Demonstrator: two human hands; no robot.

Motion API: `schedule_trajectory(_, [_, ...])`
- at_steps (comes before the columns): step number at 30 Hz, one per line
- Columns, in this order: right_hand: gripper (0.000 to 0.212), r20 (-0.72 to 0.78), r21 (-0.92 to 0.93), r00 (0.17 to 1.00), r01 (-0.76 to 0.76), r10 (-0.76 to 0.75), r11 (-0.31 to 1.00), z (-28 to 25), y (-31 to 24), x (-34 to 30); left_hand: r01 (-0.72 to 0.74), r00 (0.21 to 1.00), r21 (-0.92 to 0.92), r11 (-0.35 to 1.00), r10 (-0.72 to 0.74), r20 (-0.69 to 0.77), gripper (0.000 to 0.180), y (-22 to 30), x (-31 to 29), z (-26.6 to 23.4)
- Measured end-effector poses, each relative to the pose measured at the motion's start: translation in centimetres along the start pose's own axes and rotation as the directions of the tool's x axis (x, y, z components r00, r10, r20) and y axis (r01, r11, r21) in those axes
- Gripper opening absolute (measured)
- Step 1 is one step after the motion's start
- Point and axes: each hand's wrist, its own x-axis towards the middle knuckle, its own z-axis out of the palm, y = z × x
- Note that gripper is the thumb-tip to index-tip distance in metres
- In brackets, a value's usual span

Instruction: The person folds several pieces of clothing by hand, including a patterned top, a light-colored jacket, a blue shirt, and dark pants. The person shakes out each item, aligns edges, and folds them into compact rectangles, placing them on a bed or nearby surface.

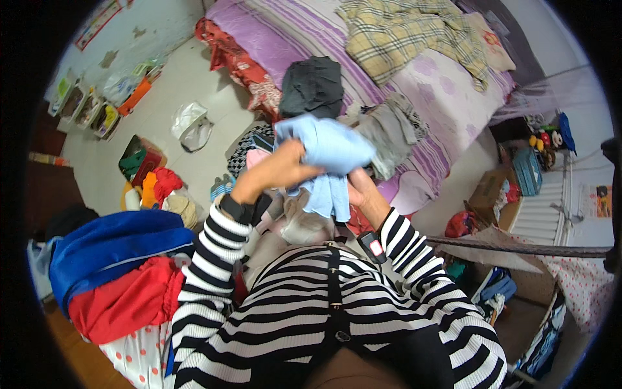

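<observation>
A light blue garment (334, 144), partly bunched and folded over, is lifted in front of me at the near edge of the bed. My left hand (280, 170) grips its left side, fingers curled into the cloth and slightly blurred. From below right, my right hand (364, 191) supports the same garment, its fingers partly hidden beneath the fabric. A loose light blue end (329, 200) dangles between my hands. Just beyond, a dark folded garment (312, 85) lies on the bed, with rumpled grey clothes (390, 133) to the right.
The bed (259, 39) has a purple striped sheet and a checked yellow blanket (402, 39). On the left are a blue and red clothes pile (123, 253), a white bag (192, 123) and baskets (103, 120). A cardboard box (489, 191) stands right, near a radiator (541, 204).
</observation>
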Motion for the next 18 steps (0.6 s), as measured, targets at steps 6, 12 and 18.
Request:
schedule_trajectory(6, [0.052,-0.283,-0.079,0.955,0.074,-0.093,0.994,-0.7,-2.7,-4.2,-0.258,0.962,0.341,0.904,0.21,0.172,0.049,-1.5,1.1,7.4])
schedule_trajectory(12, [0.035,-0.328,-0.655,0.707,0.308,-0.626,0.69,1.5,-9.9,-6.5,-0.293,0.937,0.193,0.936,0.322,-0.138,0.046,0.4,5.5,8.5])
schedule_trajectory(18, [0.037,-0.242,-0.609,0.517,0.578,-0.821,0.543,-3.0,-18.9,-5.4,0.072,0.867,-0.427,0.901,-0.268,-0.421,0.031,-5.5,4.6,7.8])
